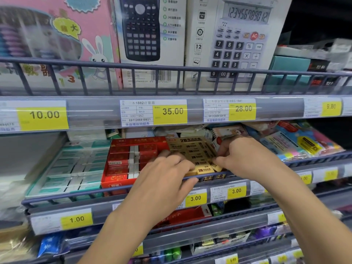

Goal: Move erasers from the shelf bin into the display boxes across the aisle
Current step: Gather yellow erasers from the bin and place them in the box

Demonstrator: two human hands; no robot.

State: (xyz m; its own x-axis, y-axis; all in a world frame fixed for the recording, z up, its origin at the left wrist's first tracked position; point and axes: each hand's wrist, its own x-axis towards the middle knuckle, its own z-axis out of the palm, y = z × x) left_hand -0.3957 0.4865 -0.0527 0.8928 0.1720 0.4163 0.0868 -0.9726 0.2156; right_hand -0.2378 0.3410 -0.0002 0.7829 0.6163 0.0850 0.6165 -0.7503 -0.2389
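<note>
A gold display box (192,147) of gold-wrapped 2B erasers (203,170) sits on the middle shelf, behind the blue wire rail (76,194). My left hand (165,180) lies over the box's front left corner with fingers curled on the erasers at the front. My right hand (245,159) pinches a gold eraser (216,165) at the box's front right corner. Left of it stands a red display box (122,164) of red-wrapped erasers.
A teal-and-white box of erasers (70,168) fills the shelf's left part. Colourful packets (301,141) lie to the right. Calculator boxes (240,40) stand on the shelf above, with yellow price tags (170,112) on the shelf edges. More stock sits on the shelves below.
</note>
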